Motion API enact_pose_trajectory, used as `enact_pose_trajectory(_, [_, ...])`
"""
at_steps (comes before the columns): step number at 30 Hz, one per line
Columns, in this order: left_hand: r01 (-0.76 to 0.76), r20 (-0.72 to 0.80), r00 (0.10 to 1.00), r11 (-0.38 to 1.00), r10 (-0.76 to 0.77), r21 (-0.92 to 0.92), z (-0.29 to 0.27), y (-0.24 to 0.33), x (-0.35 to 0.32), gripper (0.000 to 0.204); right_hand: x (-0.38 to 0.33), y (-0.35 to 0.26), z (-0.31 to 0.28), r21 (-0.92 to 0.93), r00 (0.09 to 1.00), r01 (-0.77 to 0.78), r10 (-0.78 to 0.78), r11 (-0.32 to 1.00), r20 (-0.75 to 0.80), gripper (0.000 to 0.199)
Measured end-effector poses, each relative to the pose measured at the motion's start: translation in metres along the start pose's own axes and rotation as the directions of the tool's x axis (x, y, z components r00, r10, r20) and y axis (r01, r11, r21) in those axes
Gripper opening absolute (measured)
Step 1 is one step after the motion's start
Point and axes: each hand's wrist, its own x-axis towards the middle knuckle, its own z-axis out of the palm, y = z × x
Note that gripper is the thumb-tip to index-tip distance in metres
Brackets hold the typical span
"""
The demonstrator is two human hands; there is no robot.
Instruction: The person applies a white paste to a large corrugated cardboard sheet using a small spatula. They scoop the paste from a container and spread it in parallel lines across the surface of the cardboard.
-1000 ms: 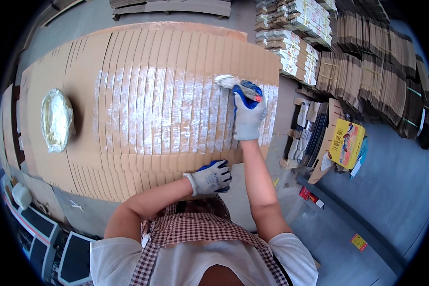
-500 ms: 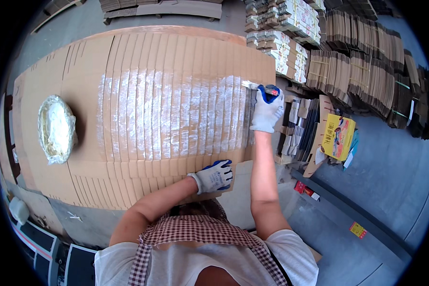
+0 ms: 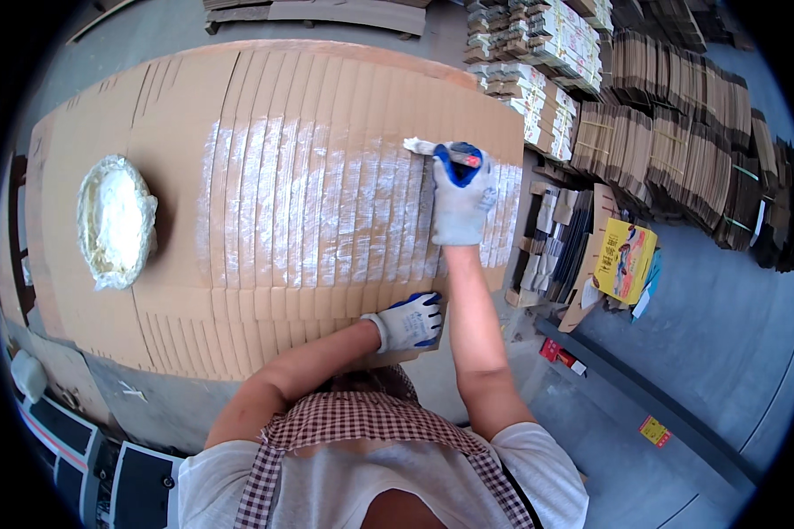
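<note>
My right hand (image 3: 464, 198), in a white and blue work glove, is closed round the handle of a paint brush (image 3: 421, 146). The brush's pale bristles point left and touch the overlapped cardboard sheets (image 3: 344, 88). A broad band of wet white paste (image 3: 318, 212) runs across these sheets. My left hand (image 3: 412, 323), gloved alike, lies with its fingers stretched out on the near right edge of the cardboard. On the left part of the cardboard stands an oval bowl (image 3: 115, 225), wrapped in clear plastic, with whitish paste inside.
Bundled stacks of folded cardboard (image 3: 670, 132) and printed white boxes (image 3: 547, 97) stand at the far right. A yellow box (image 3: 625, 260) sits right of the table by a dark metal beam (image 3: 644, 397). Black cases (image 3: 141, 485) are at the lower left.
My right hand has swept the brush left across the cardboard from near its right edge. More white paste shows at the right end. The whole view has shifted slightly; my left hand stays flat.
</note>
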Motion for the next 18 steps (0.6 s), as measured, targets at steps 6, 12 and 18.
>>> enact_pose_trajectory(6, [-0.052, 0.122, 0.991, 0.998, 0.048, 0.031, -0.02, -0.002, 0.0, 0.021, 0.001, -0.01, -0.008, 0.08, 0.993, -0.088, 0.093, 0.993, -0.071, 0.035])
enact_pose_trajectory(12, [-0.037, 0.031, 0.999, 0.998, 0.038, -0.042, 0.004, -0.003, -0.003, 0.029, -0.004, -0.04, 0.008, 0.015, 1.0, 0.013, -0.013, 1.0, 0.0, 0.034])
enact_pose_trajectory(18, [0.214, 0.083, 0.976, 0.796, -0.203, -0.567, 0.009, -0.001, -0.009, 0.048, -0.011, -0.06, 0.023, 0.026, 0.999, 0.04, -0.041, 0.999, 0.028, 0.032])
